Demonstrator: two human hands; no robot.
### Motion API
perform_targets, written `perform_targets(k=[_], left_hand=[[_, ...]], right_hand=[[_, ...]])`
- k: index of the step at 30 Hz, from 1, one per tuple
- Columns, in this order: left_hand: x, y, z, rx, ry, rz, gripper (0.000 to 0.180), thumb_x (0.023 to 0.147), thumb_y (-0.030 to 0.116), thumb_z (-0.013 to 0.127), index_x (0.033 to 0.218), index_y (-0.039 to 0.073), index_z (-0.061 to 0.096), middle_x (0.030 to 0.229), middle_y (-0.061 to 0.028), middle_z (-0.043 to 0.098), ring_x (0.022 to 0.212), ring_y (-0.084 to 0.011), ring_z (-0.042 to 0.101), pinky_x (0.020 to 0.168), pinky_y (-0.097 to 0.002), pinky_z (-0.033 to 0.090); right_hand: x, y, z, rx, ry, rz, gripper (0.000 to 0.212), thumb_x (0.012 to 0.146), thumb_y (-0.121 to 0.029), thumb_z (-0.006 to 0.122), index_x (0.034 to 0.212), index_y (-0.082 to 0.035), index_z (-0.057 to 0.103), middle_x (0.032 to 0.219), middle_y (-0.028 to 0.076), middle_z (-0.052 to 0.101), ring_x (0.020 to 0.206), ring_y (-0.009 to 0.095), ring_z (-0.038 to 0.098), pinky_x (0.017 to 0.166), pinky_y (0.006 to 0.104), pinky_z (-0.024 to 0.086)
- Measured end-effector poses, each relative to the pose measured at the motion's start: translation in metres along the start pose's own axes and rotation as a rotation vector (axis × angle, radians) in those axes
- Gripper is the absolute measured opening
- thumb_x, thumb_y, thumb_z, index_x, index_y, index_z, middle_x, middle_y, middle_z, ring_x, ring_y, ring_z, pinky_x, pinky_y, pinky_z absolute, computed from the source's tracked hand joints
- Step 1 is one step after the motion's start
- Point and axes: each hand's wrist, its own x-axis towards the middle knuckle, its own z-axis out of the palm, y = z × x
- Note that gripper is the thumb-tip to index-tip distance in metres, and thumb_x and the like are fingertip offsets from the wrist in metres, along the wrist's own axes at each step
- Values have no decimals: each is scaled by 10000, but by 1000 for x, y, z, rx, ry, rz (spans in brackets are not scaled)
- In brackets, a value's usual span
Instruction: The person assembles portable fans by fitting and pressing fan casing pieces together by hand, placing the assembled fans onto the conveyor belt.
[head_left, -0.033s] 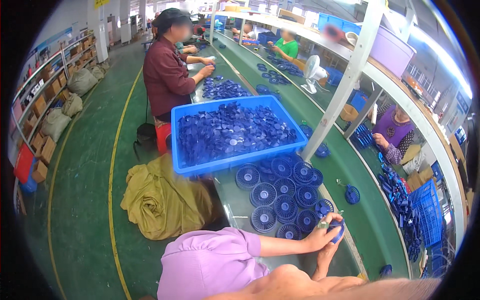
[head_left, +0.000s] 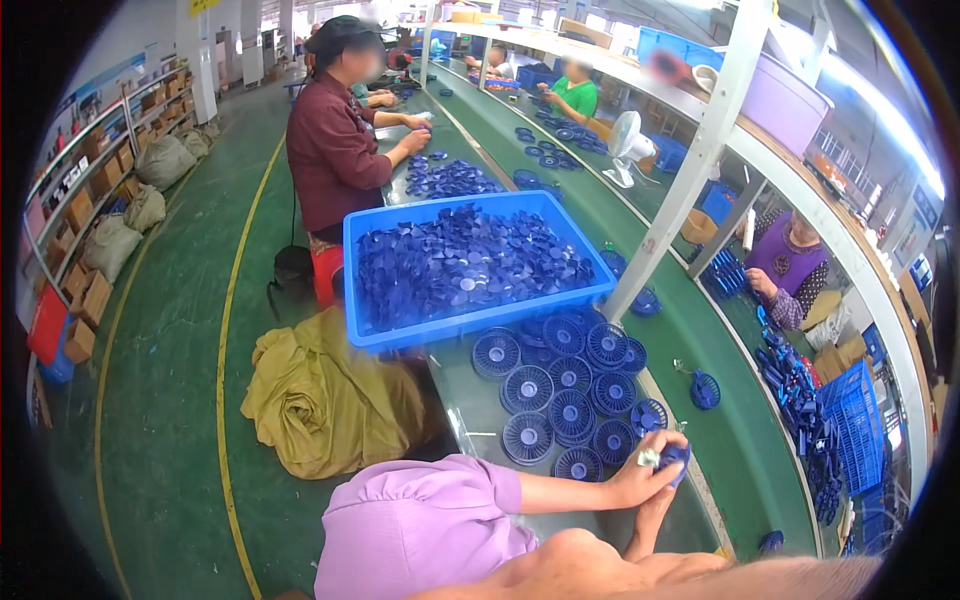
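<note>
One blue part (head_left: 677, 462) sits clasped in the joint grip of left hand (head_left: 634, 482) and right hand (head_left: 652, 508) (fingers partly hide it).

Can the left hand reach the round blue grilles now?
Probably yes: the left hand is close beside the round blue grilles, with nothing visible between, though it holds a blue piece.

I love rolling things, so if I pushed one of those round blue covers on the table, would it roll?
A round blue cover would probably slide rather than roll, since it lies flat. The open slots suggest it's light for its size. Its thin ribs look like plastic, so it may be fairly stiff.
</note>
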Motion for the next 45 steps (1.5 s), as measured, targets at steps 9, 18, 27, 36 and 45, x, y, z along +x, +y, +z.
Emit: perform_targets(k=[9,18,27,36,45], left_hand=[[3,2,-8,106,-17,117,340,887,192,558,1175,33,470,1150,-153,510,1124,-299,471,988,-394,361],[7,-7,-23,213,90,142,361,863,210,576,1172,39,497,1124,-151,525,1060,-313,498,940,-399,394],[7,-42,-47,275,-37,81,482,866,202,598,1287,63,406,1318,-189,432,1277,-351,388,1073,-423,304],[-7,-57,-71,400,-286,59,240,816,127,617,1041,65,559,1252,-137,518,1213,-335,432,1025,-432,364],[-8,-60,-60,412,-286,-24,137,758,86,611,888,41,614,917,-173,624,917,-367,592,801,-449,475]], right_hand=[[-9,6,5,122,4,89,825,935,-666,187,1435,-14,257,1379,104,394,1254,222,411,1044,362,344],[11,-5,51,706,202,254,677,984,-581,246,1447,-87,257,1415,59,380,1281,216,403,1057,338,353],[70,9,-25,-349,178,-4,503,972,-272,502,1390,-24,374,1290,163,489,1141,239,505,970,345,412],[88,16,-96,-1423,496,-291,501,800,-289,703,1205,-24,569,1268,275,495,1161,424,491,977,484,400],[153,-74,141,-711,-397,-476,644,730,-144,750,1317,-83,490,1374,192,449,1272,363,423,1068,427,340]])
